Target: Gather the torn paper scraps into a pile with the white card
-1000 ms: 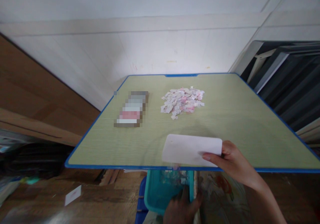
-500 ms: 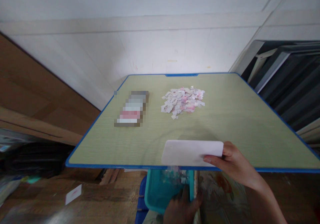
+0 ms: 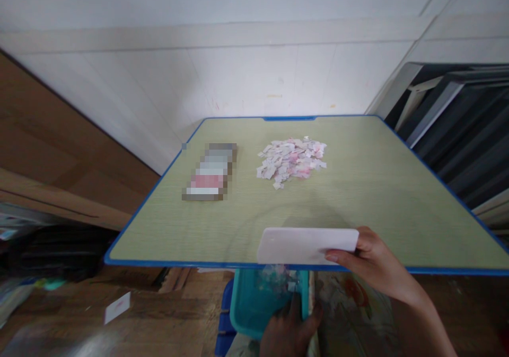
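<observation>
In the head view my right hand (image 3: 361, 251) grips the right end of a flat white rectangular board (image 3: 306, 244), thumb on top. The board is tilted, its lower edge at the table's near edge. Below that edge, my left hand (image 3: 288, 330) is at a teal plastic bin (image 3: 234, 312). Its fingers reach inside, with the thumb near the bin's right wall, so it seems to grip the bin there. Small pale scraps (image 3: 292, 287) lie in the bin near the fingertips. On the table rests a heap of torn white and pink paper scraps (image 3: 291, 159).
A pixelated oblong object (image 3: 209, 171) lies on the left of the blue-edged table (image 3: 170, 229). A blue stool (image 3: 225, 320) is under the bin. A paper card (image 3: 118, 308) lies on the floor. Cardboard (image 3: 59, 129) stands left, dark panels (image 3: 469, 118) right, a wall (image 3: 258, 70) behind.
The white board's upper edge has dipped slightly toward me, and the right hand has shifted a little with it. The left hand and the paper heap stay nearly where they were.
</observation>
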A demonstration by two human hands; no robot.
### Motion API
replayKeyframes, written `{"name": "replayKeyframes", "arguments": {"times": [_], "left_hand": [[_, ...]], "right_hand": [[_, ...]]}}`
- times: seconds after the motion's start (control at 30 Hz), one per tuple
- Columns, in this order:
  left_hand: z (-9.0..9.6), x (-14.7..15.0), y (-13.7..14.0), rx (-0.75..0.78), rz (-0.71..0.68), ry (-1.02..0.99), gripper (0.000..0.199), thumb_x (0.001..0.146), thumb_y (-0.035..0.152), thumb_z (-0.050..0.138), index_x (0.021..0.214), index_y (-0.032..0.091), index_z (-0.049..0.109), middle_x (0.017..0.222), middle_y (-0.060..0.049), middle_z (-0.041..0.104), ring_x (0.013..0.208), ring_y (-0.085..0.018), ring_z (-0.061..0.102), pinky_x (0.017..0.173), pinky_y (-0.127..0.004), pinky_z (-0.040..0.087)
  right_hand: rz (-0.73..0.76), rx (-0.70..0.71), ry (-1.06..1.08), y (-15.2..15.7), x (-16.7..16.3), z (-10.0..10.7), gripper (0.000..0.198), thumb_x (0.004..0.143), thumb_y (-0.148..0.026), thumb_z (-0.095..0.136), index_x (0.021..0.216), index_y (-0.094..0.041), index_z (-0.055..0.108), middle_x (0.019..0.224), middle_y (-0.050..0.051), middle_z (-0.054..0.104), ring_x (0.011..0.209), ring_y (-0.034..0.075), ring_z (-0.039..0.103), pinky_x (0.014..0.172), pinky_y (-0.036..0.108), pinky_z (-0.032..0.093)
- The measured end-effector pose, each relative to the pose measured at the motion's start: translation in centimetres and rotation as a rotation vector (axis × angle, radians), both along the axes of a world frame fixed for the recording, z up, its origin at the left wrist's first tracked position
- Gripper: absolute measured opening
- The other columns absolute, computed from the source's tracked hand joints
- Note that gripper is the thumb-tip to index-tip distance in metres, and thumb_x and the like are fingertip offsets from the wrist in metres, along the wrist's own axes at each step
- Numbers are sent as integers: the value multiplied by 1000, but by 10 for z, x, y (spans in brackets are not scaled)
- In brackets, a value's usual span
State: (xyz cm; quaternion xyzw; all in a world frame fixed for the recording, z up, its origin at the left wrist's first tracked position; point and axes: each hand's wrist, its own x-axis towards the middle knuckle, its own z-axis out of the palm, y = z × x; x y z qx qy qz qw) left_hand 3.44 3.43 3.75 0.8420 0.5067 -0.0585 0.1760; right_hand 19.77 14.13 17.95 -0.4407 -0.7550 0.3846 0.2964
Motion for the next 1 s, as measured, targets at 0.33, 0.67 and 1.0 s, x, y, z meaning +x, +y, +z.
{"name": "replayKeyframes", "arguments": {"times": [0.33, 0.67, 1.0], "left_hand": [[0, 0, 0, -8, -28, 24, 48, 78, 26, 29, 121, 40, 14, 104, -10, 50, 78, -23, 56, 58, -34, 49], [-3, -2, -2, 35, -22, -23, 45, 79, 27, 28, 121, 39, 17, 102, -9, 50, 78, -22, 56, 58, -33, 49], [-2, -1, -2, 63, -27, -34, 49, 78, 26, 32, 121, 39, 14, 103, -10, 50, 76, -22, 56, 56, -33, 49]], "right_hand": [[11, 2, -14, -1, 0, 0, 20, 73, -31, 51, 71, -17, 66, 66, 1, 64, 57, 13, 56, 52, 20, 44], [0, 4, 0, -2, 1, -2, 18, 72, -30, 53, 74, -18, 66, 69, 2, 64, 61, 14, 58, 55, 21, 45], [28, -49, -26, -3, 3, -4, 17, 74, -26, 51, 78, -17, 64, 78, 2, 64, 67, 14, 59, 59, 21, 46]]}}
